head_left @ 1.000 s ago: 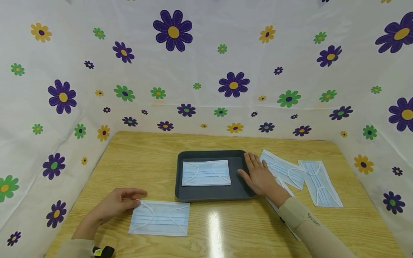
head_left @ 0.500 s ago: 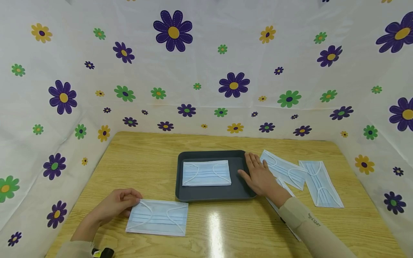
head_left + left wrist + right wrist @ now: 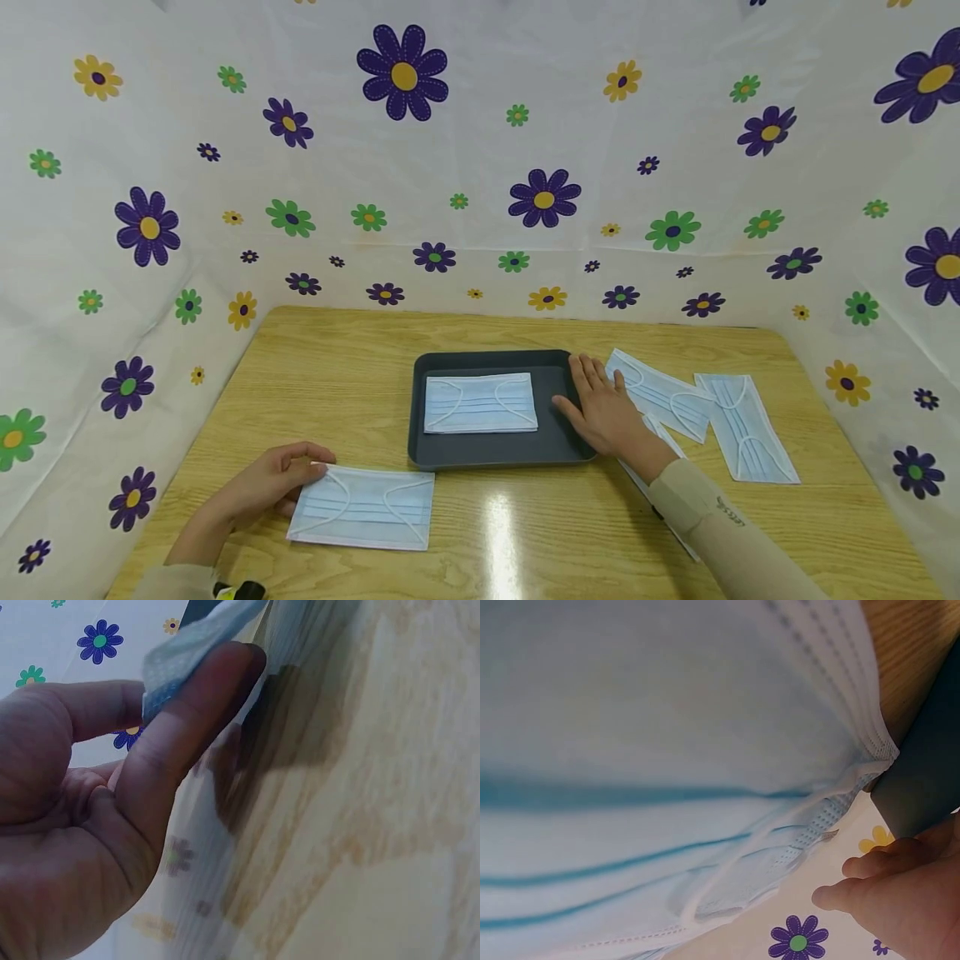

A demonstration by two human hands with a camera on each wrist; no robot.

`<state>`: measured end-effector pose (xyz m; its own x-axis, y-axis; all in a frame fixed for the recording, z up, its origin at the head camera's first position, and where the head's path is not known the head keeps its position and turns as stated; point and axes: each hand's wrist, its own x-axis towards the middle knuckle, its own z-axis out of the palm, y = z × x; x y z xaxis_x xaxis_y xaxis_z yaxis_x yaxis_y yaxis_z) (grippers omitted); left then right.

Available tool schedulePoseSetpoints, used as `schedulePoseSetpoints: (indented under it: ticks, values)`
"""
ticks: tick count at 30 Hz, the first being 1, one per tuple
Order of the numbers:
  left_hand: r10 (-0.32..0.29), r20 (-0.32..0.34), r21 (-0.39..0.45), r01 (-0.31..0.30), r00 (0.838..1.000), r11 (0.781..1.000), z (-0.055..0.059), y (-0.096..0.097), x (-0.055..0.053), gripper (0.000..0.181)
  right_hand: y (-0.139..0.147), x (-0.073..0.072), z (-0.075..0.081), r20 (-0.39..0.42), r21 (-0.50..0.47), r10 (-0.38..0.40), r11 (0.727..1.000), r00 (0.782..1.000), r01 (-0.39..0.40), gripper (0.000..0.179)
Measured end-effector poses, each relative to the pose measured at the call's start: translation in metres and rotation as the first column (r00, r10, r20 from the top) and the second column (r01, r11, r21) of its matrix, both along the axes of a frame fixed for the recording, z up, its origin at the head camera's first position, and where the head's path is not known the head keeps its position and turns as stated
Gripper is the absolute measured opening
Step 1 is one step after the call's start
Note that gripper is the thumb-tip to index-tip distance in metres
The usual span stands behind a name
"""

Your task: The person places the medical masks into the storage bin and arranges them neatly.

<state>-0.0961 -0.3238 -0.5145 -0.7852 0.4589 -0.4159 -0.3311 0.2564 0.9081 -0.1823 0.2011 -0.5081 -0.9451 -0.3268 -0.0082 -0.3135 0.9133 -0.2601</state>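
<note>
My left hand pinches the upper left corner of a light blue face mask in front of the tray. In the left wrist view, the mask's edge sits between thumb and index finger. A dark grey tray lies mid-table, bearing a small stack of face masks that lie flat and lengthwise. On the tray's right rim rests my right hand, fingers straight and thumb spread over the inside. A mask fills much of the right wrist view, beside the tray's dark wall.
Right of the tray lie loose masks: one slanted, one turned lengthwise, and one partly hidden under the right forearm. A flower-printed cloth encloses the wooden table at the back and sides.
The mask at my left hand has shifted slightly left and toward me. My left fingers have closed on its corner. The right hand and the tray have stayed put.
</note>
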Motion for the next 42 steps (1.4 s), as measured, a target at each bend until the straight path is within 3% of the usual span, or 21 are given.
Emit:
schedulePoseSetpoints:
  ticks: [4, 12, 19, 28, 36, 42]
  values:
    - [-0.010, 0.003, 0.001, 0.010, 1.000, 1.000, -0.001, -0.001, 0.001, 0.051, 0.000, 0.000, 0.000, 0.003, 0.000, 0.002, 1.000, 1.000, -0.002, 0.083]
    - [-0.024, -0.051, 0.010, 0.024, 0.998, 1.000, -0.001, -0.002, 0.000, 0.043, 0.001, 0.000, 0.000, 0.007, -0.003, 0.005, 1.000, 1.000, -0.005, 0.082]
    - [-0.059, -0.076, 0.088, 0.066, 0.995, 0.994, 0.000, -0.004, -0.001, 0.037, 0.001, 0.000, 0.001, 0.011, -0.005, 0.006, 1.000, 1.000, -0.006, 0.082]
    - [-0.126, -0.090, 0.193, 0.142, 0.988, 0.971, 0.003, -0.005, -0.005, 0.027, 0.000, 0.000, 0.001, 0.012, -0.013, 0.011, 1.000, 1.000, -0.010, 0.082]
    - [-0.079, -0.095, 0.209, 0.097, 0.992, 0.973, 0.007, 0.005, -0.010, 0.028, 0.001, 0.000, 0.001, 0.016, -0.017, 0.010, 1.000, 1.000, -0.010, 0.082]
    - [0.026, -0.090, 0.176, -0.009, 0.996, 0.984, 0.011, 0.018, -0.018, 0.035, 0.001, 0.000, 0.000, 0.014, -0.023, 0.013, 1.000, 1.000, -0.012, 0.082]
